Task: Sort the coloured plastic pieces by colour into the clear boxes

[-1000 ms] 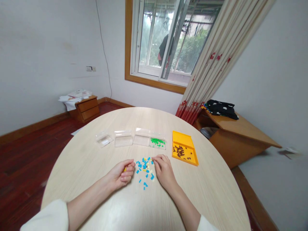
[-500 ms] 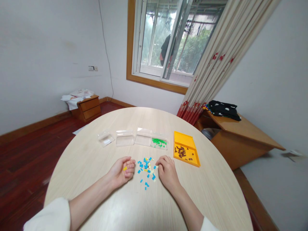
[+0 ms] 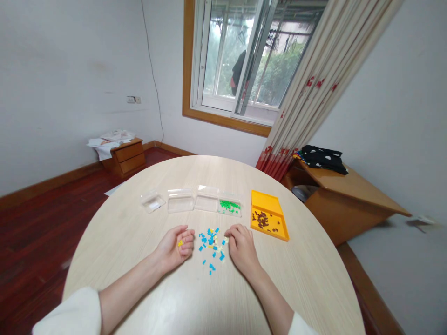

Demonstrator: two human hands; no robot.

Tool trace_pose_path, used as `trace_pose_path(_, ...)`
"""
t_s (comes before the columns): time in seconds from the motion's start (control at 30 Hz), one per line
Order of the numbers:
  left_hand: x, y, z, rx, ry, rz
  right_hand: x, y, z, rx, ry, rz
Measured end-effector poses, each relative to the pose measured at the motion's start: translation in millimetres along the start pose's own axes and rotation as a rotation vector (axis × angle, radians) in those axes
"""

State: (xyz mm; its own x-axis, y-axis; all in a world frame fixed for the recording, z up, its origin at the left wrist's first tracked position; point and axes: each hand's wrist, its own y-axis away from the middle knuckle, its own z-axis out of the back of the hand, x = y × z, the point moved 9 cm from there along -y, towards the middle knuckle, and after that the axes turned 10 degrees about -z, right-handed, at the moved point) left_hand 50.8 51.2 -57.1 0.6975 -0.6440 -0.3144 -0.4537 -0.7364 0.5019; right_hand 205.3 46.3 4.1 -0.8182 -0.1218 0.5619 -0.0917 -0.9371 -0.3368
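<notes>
My left hand (image 3: 176,247) rests palm up with its fingers curled, holding a few small yellow pieces (image 3: 180,243). To the right of it lies a loose pile of small blue pieces (image 3: 211,241), mixed with yellow and cream ones. My right hand (image 3: 241,244) is palm down at the pile's right edge, thumb and fingers drawn together near a few cream pieces; whatever the fingertips hold, if anything, is too small to name. Beyond the pile, a clear box (image 3: 230,211) contains green pieces, and an orange case (image 3: 287,231) with its lid up contains dark brown pieces.
Three more clear boxes stand in a row to the left: one (image 3: 206,203), another (image 3: 180,204) and a smaller one (image 3: 152,204). All are on a round wooden table (image 3: 167,298). A drawer cabinet (image 3: 127,157) and a tilted desk (image 3: 352,200) stand behind.
The view has shifted very slightly. Both hands stay in nearly the same places, with the yellow pieces still in my left palm.
</notes>
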Motion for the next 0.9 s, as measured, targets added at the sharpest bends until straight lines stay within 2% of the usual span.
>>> trace_pose_path(0.23,-0.8,-1.4,1.6,-0.002,-0.005,-0.017,5.3,1.7,-10.8,0.042,0.021,0.037)
trace_pose_path(0.47,-0.1,-2.6,0.5,0.056,0.029,-0.006,0.0,0.0,-4.9,0.01,0.027,-0.003)
trace_pose_path(0.73,-2.3,-0.7,-2.2,0.033,-0.001,-0.046,-6.3,-4.0,-6.9,0.034,-0.01,0.049)
trace_pose_path(0.9,-4.2,-1.0,-1.1,-0.001,-0.022,-0.067,-12.2,-5.8,-4.8,0.044,0.022,0.022)
